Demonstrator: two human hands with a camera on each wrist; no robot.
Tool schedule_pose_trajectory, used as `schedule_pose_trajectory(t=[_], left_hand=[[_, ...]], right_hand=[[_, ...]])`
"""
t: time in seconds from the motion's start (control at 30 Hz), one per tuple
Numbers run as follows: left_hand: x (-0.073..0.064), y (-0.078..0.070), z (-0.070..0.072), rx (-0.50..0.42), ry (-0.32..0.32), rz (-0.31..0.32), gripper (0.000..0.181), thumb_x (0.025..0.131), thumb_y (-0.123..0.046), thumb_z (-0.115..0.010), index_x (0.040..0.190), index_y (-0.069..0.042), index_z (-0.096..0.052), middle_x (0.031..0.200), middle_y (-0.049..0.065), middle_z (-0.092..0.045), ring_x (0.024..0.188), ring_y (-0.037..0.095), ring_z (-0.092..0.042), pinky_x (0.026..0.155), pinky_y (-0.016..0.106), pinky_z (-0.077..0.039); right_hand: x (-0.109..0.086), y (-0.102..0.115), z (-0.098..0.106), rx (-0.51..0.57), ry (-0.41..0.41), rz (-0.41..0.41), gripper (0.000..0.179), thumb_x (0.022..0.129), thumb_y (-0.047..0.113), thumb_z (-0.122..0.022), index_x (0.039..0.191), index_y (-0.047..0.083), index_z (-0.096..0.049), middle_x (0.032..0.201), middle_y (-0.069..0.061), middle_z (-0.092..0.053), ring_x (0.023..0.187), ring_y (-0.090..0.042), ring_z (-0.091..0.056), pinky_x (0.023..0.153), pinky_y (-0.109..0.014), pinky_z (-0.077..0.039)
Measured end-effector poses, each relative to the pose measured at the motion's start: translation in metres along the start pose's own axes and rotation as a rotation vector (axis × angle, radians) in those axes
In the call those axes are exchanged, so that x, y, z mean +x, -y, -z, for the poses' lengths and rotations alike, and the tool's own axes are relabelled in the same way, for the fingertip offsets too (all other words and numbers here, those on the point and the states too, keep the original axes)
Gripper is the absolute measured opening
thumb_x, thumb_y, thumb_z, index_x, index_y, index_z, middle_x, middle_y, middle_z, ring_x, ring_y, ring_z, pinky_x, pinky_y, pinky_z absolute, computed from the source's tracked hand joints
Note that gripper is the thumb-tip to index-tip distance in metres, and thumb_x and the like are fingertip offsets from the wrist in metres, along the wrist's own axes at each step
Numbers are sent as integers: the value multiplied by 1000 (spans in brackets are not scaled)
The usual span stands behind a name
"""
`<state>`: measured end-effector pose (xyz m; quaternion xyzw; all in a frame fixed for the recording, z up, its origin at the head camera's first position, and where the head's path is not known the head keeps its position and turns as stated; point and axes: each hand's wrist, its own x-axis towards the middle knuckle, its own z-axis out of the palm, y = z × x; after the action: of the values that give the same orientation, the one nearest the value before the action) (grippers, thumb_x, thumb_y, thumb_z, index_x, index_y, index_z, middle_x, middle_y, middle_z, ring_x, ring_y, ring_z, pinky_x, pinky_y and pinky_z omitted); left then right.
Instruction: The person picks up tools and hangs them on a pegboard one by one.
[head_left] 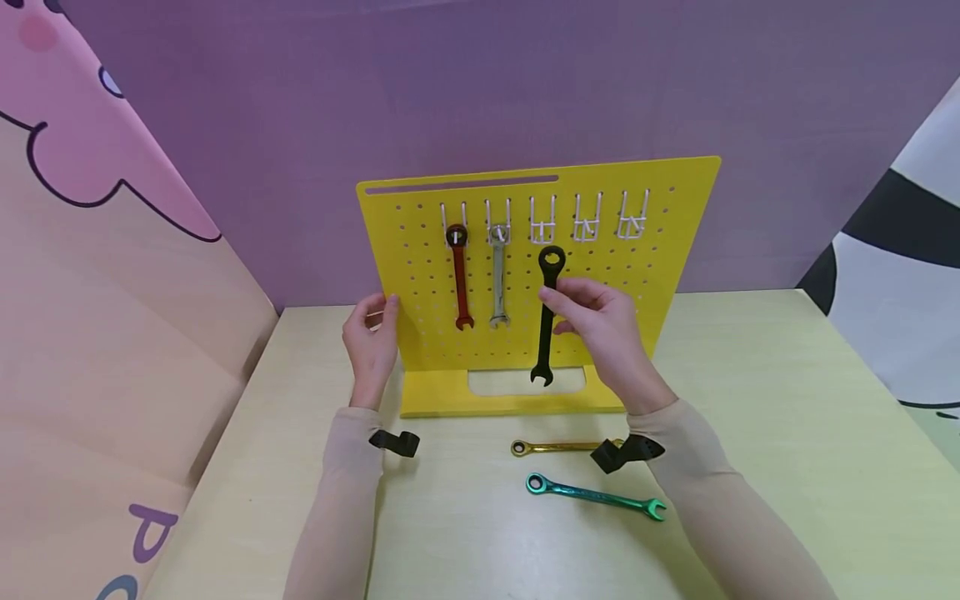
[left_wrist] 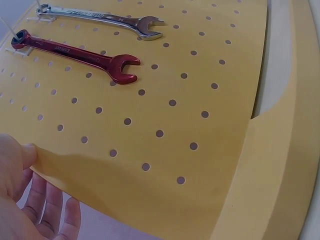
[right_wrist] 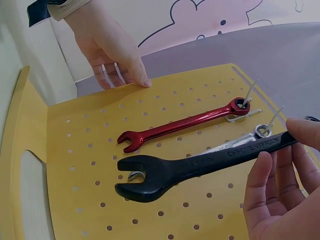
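Note:
My right hand pinches a black combination wrench near its ring end and holds it upright, open end down, in front of the yellow pegboard. Its ring is just below the middle hook. At the board's left edge my left hand grips, thumb on the front face and fingers behind. A red wrench and a silver wrench hang by their rings from the two leftmost hooks. In the right wrist view the black wrench partly hides the silver one.
Two bare hooks sit farther right on the board. In front of its base, a gold wrench lies on the table, partly hidden by the right wrist strap. A green wrench lies nearer. Behind the board stands a purple backdrop.

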<state>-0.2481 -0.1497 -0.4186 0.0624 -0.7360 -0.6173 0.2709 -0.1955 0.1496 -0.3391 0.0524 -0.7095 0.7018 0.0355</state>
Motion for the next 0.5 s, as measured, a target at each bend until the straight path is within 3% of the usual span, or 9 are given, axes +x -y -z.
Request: schedule_pose_trajectory(t=[0.2, 0.5], left_hand=[[1, 0, 0, 0, 7, 3, 29, 105, -23, -70, 121, 2, -73, 119, 21, -72, 102, 33, -66, 78, 14, -50], [0, 1, 0, -8, -5, 2, 27, 104, -20, -71, 118, 3, -74, 116, 22, -72, 102, 37, -66, 76, 13, -50]], right_hand=[[4, 4, -4, 24, 8, 12, 15, 100, 23, -76, 111, 13, -75, 101, 12, -74, 97, -13, -65, 76, -24, -60], [10, 10, -6, -1, 5, 11, 25, 101, 25, -75, 119, 8, -72, 104, 13, -74, 99, -13, -66, 77, -23, -60]])
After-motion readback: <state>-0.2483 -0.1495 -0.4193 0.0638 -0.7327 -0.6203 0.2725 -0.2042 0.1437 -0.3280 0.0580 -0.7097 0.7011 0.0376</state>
